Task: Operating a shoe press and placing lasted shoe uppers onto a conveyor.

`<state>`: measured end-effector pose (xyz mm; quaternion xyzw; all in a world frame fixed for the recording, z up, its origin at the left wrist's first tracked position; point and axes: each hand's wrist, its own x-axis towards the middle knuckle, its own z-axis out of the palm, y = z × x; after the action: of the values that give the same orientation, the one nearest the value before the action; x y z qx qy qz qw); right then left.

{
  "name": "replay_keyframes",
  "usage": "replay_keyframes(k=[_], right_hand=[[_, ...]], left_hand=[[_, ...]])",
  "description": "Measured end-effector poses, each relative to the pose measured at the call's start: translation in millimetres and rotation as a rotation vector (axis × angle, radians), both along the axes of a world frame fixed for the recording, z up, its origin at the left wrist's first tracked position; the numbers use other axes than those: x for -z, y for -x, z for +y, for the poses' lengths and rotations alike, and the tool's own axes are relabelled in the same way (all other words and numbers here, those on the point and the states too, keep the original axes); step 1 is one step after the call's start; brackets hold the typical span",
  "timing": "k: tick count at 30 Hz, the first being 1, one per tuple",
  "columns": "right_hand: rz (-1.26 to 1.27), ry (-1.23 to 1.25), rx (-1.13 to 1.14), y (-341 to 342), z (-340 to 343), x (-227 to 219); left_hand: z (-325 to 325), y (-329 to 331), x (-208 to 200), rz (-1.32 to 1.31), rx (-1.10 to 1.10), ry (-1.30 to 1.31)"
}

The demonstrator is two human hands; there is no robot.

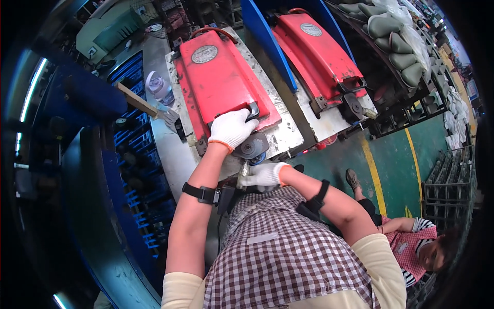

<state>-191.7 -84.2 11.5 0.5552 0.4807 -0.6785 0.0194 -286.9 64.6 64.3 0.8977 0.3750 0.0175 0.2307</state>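
In front of me is a red machine cover (216,77) with a round plate on top, set on a worn metal base (285,139). My left hand (231,127), in a white knit glove with an orange cuff, is closed over the dark handle (253,109) at the cover's near end. Just below that hand sits a dark round knob plate (249,148). From it a lever handle (244,169) with a pale, worn wrapping points towards me. My right hand (262,175), gloved the same way, is closed round this lever close to my checked apron; some of its fingers are hidden.
A second red machine cover (316,49) stands to the right behind a blue panel (270,41). Grey-green shoe-shaped pieces (399,51) fill a rack at far right. A clear bottle (160,88) stands at left. A person (411,242) is close at my right.
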Motion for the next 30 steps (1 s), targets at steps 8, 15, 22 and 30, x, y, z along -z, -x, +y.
replay_keyframes(k=[8,15,22,30], right_hand=[[0.123,-0.250,0.246,-70.8,16.8,-32.9],[-0.581,-1.030,0.567,-38.1,154.5,-10.4],[-0.877,-0.902,0.363,15.3,197.8,14.6],[0.745,-0.422,0.995,-88.7,111.7,-15.6]], left_hand=[[14.0,11.3,-125.0,-0.297,-0.012,-0.177],[72.4,19.3,-178.6,-0.390,0.088,-1.028],[86.1,20.7,-207.2,-0.171,-0.030,-1.534],[44.5,67.9,-119.2,-0.804,0.070,-0.995]])
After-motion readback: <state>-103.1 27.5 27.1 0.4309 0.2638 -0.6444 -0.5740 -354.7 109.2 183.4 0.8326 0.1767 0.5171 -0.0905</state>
